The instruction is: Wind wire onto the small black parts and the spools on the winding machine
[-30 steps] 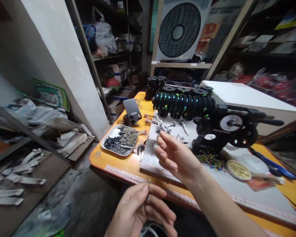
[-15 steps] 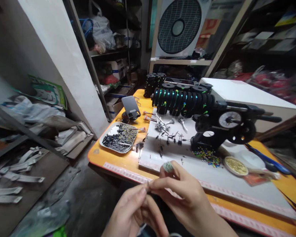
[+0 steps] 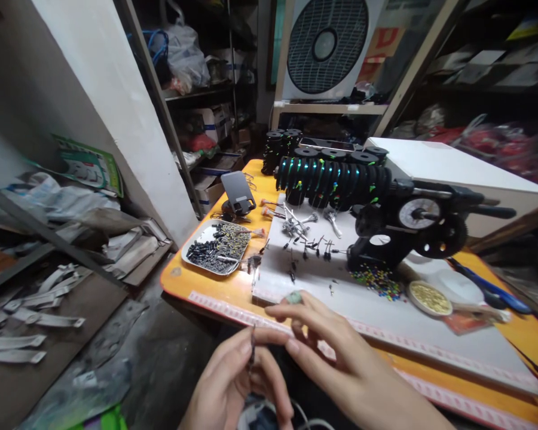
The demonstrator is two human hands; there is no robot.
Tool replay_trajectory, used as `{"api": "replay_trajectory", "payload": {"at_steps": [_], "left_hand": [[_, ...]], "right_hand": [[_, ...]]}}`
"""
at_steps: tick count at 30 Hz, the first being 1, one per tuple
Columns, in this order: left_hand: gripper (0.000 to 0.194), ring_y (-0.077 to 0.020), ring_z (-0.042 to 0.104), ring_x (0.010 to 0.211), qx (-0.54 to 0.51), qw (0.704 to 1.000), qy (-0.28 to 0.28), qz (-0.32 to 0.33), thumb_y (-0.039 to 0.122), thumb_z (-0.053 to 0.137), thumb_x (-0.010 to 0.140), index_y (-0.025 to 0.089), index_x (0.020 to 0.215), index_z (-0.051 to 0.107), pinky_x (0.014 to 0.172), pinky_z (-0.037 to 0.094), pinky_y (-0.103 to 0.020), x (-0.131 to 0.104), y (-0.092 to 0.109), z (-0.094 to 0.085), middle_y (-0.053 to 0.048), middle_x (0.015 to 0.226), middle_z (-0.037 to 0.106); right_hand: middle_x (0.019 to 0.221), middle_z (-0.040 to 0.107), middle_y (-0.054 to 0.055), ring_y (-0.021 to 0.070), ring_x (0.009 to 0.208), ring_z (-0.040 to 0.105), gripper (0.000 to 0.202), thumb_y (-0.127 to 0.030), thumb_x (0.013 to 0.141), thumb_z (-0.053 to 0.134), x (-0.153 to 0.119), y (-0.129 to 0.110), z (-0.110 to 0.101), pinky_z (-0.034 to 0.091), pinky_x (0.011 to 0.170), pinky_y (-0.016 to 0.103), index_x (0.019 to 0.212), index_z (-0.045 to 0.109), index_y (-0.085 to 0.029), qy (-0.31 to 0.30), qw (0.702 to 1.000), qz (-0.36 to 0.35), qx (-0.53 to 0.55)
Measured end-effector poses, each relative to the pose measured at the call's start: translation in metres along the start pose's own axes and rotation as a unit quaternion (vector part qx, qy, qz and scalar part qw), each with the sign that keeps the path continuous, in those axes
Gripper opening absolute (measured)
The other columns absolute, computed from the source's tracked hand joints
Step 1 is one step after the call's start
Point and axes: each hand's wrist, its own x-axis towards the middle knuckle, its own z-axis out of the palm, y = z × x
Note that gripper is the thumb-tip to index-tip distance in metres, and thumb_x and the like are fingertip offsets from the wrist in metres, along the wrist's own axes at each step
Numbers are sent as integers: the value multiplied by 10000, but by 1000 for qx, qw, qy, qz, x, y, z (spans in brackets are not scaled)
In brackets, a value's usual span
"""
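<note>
From the head camera I watch the left hand (image 3: 231,373) pinching a small dark piece (image 3: 253,349) upright between thumb and index finger, low in front of the near edge of the table (image 3: 174,276). The right hand (image 3: 347,361) is just beside it, its thumb and index finger apart and its thumb tip at the left index fingertip; I see nothing held there. A green wrap (image 3: 293,297) sits on one of its fingers.

I judge the piece to be very light and fairly stiff, but so slim that it could roll or slip from bare fingertips. I'd hold it by its middle, pressing gently, since a thin end might bend. Its exact shape is too blurred for me to tell. Beyond lies the tray (image 3: 201,232) of small parts.
</note>
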Motion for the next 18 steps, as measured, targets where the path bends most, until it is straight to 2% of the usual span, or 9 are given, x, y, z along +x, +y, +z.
{"api": "replay_trajectory", "payload": {"at_steps": [3, 5, 7, 10, 15, 18], "left_hand": [[348, -151, 657, 513, 20, 1000, 8, -17, 315, 387, 960, 106, 1084, 636, 614, 541, -313, -4, 1, -6, -44, 599, 660], [359, -135, 631, 480, 23, 999, 8, -24, 358, 426, 947, 106, 1114, 619, 598, 538, -300, -5, -1, -9, -24, 559, 633], [376, -120, 608, 454, 29, 999, 19, -32, 399, 467, 932, 113, 1135, 602, 585, 535, -289, -7, -4, -11, -4, 532, 615], [368, -99, 585, 445, 65, 995, 51, -60, 432, 550, 893, 118, 1073, 619, 590, 520, -271, -10, -4, -13, 25, 497, 589], [430, -120, 602, 458, 115, 982, 109, -102, 534, 558, 851, 117, 814, 656, 581, 485, -261, -18, -6, -15, -4, 449, 616], [418, -148, 651, 540, 108, 982, 129, -88, 526, 565, 850, 126, 759, 644, 591, 464, -260, -20, -9, -14, -60, 564, 705]], "right_hand": [[1175, 594, 42, 182, 1050, 572, 287, -366, 948, 479, 23, 2, 4, 469, 881, 313, 1204, 594, -303, -53, 989, 16, 135], [1036, 632, 48, 165, 899, 592, 256, -399, 910, 548, 34, 3, 10, 481, 768, 283, 1072, 662, -238, -86, 977, 20, 196], [813, 621, 22, 120, 700, 555, 236, -407, 865, 616, 40, 4, 19, 452, 623, 235, 888, 677, -180, -115, 959, 33, 258], [624, 546, -28, 78, 562, 490, 226, -370, 849, 644, 42, 6, 29, 405, 543, 202, 794, 645, -150, -111, 932, 70, 339], [756, 644, 16, 105, 666, 582, 182, -312, 773, 730, 38, 12, 33, 470, 603, 222, 834, 683, -147, -66, 923, 85, 370], [794, 677, 19, 110, 699, 623, 235, -301, 743, 764, 35, 15, 32, 494, 648, 235, 908, 668, -165, -70, 901, 104, 416]]}}
